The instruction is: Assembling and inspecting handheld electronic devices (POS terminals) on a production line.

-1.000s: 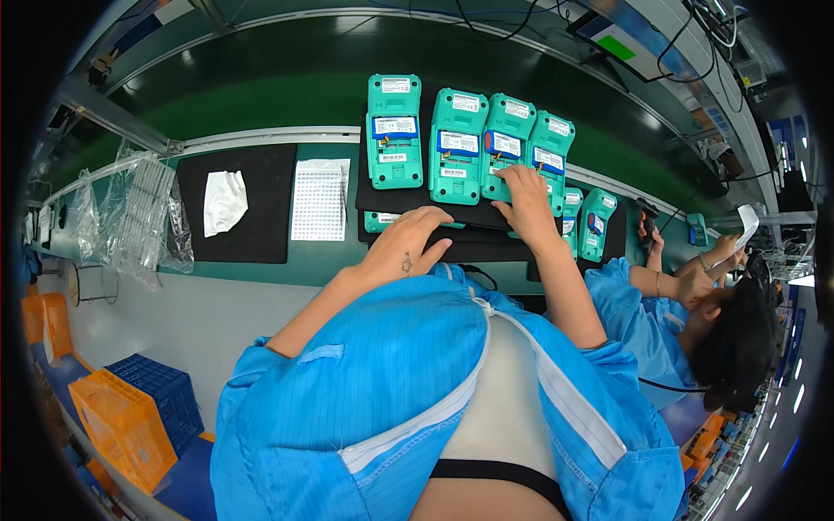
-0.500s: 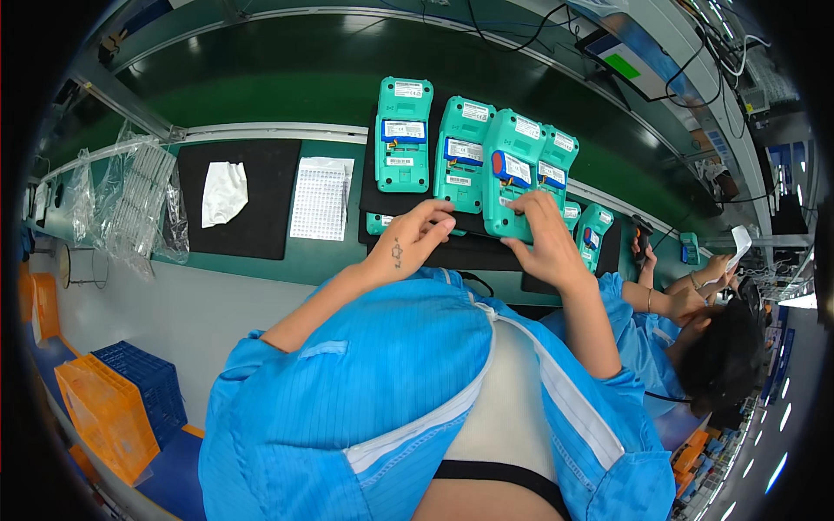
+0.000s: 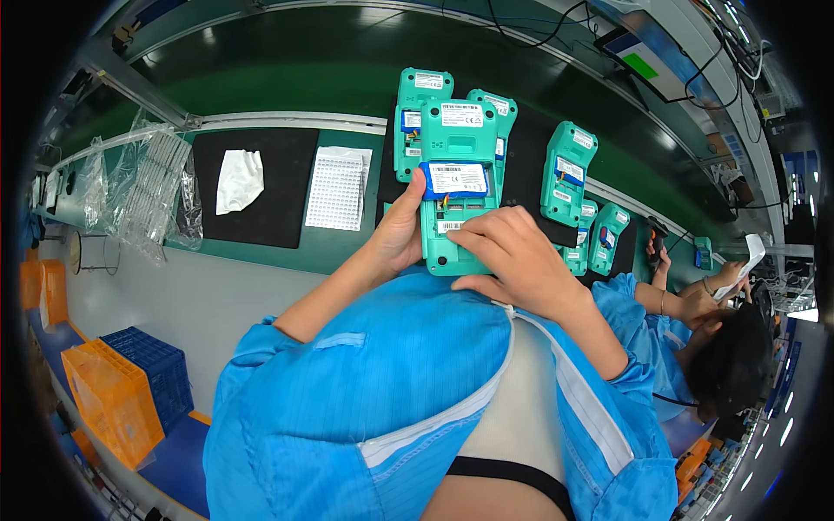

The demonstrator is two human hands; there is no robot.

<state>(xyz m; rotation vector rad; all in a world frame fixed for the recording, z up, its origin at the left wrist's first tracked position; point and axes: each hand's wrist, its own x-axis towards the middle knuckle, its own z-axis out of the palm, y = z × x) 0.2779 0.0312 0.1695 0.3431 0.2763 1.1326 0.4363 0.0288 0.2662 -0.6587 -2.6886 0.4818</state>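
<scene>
A green handheld device (image 3: 459, 143) is held up in front of me with its back toward me. Its back compartment lies uncovered, showing a blue battery pack (image 3: 457, 179) with a white label and thin coloured wires below it. My left hand (image 3: 403, 227) grips the device along its left side, thumb beside the battery. My right hand (image 3: 521, 260) is closed over the lower right part, fingertips at a small white barcode label (image 3: 448, 227) and thumb near the bottom edge. Behind it lie two similar devices, one at left (image 3: 426, 85) and one at right (image 3: 506, 111).
More green devices lie to the right, one of them on the black mat (image 3: 569, 174). Left are a label sheet (image 3: 337, 189), a white cloth item (image 3: 240, 182) on a dark mat and clear plastic bags (image 3: 143, 187). A co-worker's hand (image 3: 660, 259) holds a dark tool at right.
The device under my right hand has been lifted off the mat and brought left, nearer to me. My left hand has taken hold of its side. Its battery now sits straighter.
</scene>
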